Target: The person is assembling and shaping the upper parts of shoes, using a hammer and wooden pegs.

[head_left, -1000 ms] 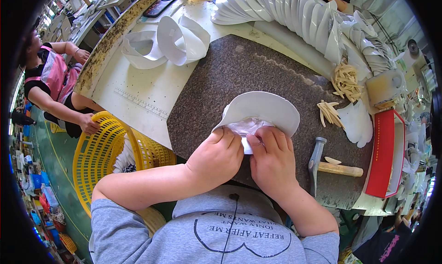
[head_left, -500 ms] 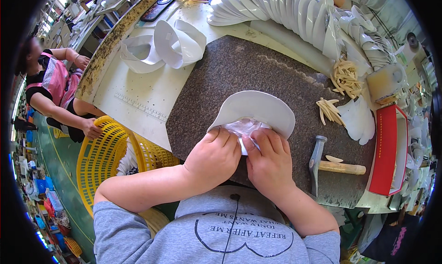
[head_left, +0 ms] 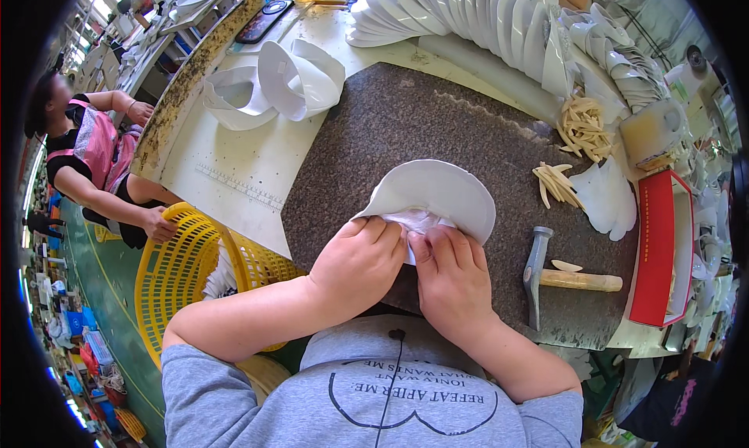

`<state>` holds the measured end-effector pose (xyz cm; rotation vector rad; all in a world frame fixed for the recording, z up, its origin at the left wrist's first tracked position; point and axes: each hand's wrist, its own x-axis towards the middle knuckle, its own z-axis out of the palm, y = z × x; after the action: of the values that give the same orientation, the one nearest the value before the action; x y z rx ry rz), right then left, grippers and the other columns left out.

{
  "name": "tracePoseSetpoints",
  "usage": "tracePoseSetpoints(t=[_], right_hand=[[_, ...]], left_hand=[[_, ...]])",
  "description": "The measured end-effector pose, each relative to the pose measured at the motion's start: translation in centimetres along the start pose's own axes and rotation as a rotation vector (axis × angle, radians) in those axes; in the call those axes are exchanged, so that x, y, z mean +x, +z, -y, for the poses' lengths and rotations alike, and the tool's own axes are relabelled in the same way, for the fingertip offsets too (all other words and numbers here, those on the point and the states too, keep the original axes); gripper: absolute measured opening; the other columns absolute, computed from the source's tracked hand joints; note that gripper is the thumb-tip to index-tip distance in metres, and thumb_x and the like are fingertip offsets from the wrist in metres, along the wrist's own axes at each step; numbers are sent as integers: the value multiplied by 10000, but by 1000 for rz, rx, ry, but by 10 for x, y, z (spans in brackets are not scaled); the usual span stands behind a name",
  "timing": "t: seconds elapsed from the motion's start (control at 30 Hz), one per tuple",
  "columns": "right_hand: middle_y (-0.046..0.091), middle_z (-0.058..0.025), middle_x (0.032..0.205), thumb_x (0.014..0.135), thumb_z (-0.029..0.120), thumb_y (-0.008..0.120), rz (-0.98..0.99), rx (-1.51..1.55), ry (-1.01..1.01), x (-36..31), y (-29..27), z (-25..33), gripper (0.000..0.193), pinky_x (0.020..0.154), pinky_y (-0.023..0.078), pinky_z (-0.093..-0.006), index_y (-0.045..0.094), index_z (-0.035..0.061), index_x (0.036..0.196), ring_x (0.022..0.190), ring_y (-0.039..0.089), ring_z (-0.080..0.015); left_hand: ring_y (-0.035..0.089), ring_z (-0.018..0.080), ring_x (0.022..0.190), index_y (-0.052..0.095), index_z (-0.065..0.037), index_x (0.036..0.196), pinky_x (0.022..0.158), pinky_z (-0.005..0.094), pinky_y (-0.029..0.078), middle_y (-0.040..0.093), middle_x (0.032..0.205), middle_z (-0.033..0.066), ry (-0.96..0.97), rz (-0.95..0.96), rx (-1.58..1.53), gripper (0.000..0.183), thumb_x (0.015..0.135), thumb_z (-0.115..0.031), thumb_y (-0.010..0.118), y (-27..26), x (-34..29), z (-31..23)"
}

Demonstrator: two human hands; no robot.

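A curved white piece [head_left: 441, 184], seemingly a shoe upper, is held close to my body above the near part of the dark stone slab [head_left: 351, 151]. My left hand [head_left: 357, 262] pinches its near left edge, fingers curled. Closed on the near edge just to the right is my right hand [head_left: 454, 280], thumb pressing by the crinkled, paler inner layer. My fingers partly cover that layer. On the slab to the right lie a hammer [head_left: 577, 280] with a wooden handle and a small beige sliver [head_left: 566, 265].
Beige strips [head_left: 585, 128] lie in piles at right, beside a red box [head_left: 655, 249]. Rows of white pieces [head_left: 468, 23] line the back. More white uppers [head_left: 300, 81] and a phone [head_left: 265, 20] are at left. A co-worker's hand [head_left: 158, 224] grips a yellow basket [head_left: 179, 268].
The white piece and my hands have shifted very slightly, and the whole view has moved a little. Both hands keep their grip on the piece.
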<state>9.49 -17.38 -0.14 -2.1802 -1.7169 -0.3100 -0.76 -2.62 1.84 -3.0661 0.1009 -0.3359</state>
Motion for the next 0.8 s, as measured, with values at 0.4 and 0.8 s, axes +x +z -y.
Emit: tracePoseSetpoints(t=[0.4, 0.8], right_hand=[[586, -135, 934, 712, -92, 583, -419, 474, 172, -15, -35, -37, 196, 859, 482, -408, 532, 67, 815, 962, 599, -313], [623, -70, 1094, 882, 140, 708, 179, 1755, 526, 39, -46, -30, 385, 856, 498, -263, 520, 8, 1190, 1002, 601, -128]], left_hand=[[594, 212, 827, 655, -48, 1042, 750, 343, 462, 593, 895, 37, -78, -151, -203, 323, 723, -93, 666, 7, -9, 9], [603, 138, 1046, 563, 16, 1221, 927, 296, 477, 628, 1144, 72, -654, -170, -2128, 407, 858, -102, 704, -38, -13, 2]])
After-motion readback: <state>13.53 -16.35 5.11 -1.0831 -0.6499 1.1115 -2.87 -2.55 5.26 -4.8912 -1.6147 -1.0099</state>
